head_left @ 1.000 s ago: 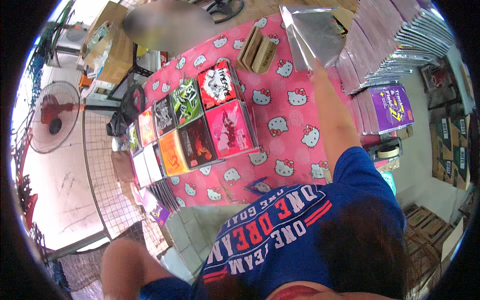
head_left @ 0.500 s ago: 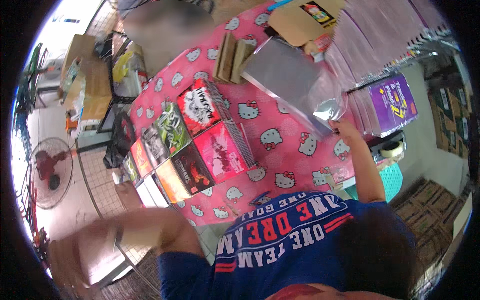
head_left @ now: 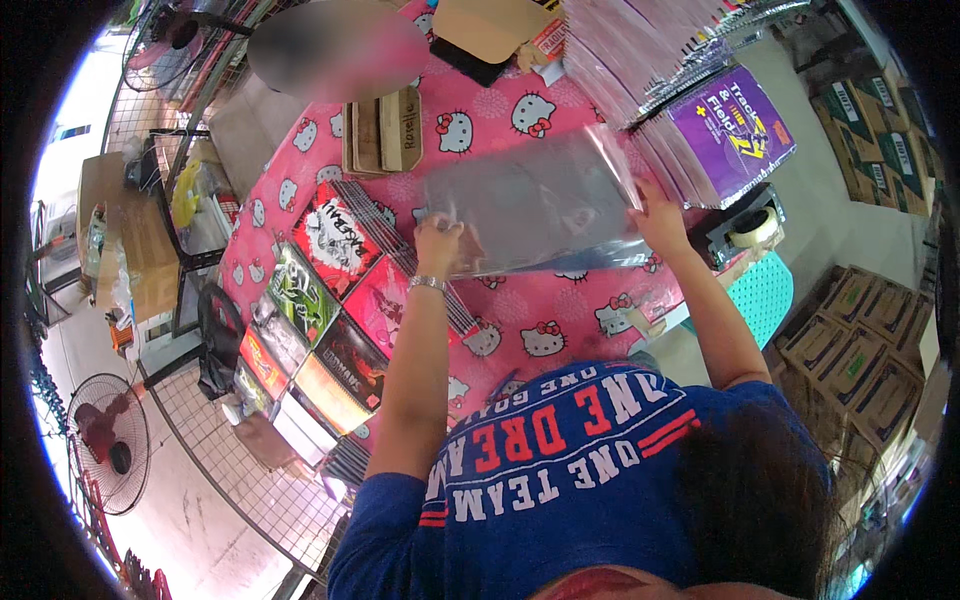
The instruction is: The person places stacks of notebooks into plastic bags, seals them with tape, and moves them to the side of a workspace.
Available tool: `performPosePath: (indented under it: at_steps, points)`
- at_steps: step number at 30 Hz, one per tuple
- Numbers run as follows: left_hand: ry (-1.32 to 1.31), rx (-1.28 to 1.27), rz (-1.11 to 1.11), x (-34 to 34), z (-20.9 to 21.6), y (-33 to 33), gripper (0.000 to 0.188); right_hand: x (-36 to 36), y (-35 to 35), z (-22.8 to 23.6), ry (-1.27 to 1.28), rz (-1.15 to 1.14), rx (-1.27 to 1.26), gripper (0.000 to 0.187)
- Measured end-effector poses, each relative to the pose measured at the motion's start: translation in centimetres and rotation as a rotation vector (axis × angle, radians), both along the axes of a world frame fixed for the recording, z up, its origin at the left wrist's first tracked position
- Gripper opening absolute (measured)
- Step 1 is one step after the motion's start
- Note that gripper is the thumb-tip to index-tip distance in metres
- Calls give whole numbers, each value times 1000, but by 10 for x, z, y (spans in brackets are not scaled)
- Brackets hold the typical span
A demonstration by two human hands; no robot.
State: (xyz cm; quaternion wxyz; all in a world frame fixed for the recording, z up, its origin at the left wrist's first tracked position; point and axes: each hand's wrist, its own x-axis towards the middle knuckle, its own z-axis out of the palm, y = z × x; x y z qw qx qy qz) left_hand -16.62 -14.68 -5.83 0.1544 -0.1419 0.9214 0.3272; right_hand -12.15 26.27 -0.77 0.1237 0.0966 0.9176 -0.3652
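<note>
A clear plastic sheet, glossy and greyish where light falls on it, lies across the middle of the pink patterned tablecloth. Its left edge is in my left hand, whose fingers are closed at the corner. At the opposite edge my right hand pinches the plastic between thumb and fingers. Just left of my left hand are rows of spiral notebooks with colourful covers. Beyond my right hand stands a row of packs with a purple notebook in front.
Wooden blocks stand past the sheet's far left corner. Piled plastic-wrapped packs fill the far right. A tape roll and a turquoise basket sit at the right edge. Cardboard boxes are stacked beyond; a fan stands at left.
My left hand has come in from the lower left onto the plastic sheet. The sheet has been drawn nearer and turned crosswise. My right hand still grips its edge.
</note>
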Motion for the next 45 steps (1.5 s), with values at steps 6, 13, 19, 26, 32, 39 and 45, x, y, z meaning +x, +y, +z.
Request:
performPosePath:
  at_steps: [6,13,19,26,32,39,45]
  points:
    - [40,312,88,0,10,3,16,-6,-16,-14,346,-99,161,42]
    - [40,145,6,-7,21,1,17,-56,-42,-20,600,154,315,44]
    - [65,126,-37,-5,8,-2,17,-132,-68,-33,421,340,362,43]
    - [167,-7,-123,-3,13,-5,18,-135,-73,-7,210,640,526,31]
    - [609,-278,-1,-61,79,-30,24,-56,-65,38,770,612,257,22]
    - [-104,223,-639,-114,165,50,40,-22,-40,44,651,413,-30,22]
    - [-448,-150,-664,-117,164,104,67,-61,-35,54,718,438,29,20]
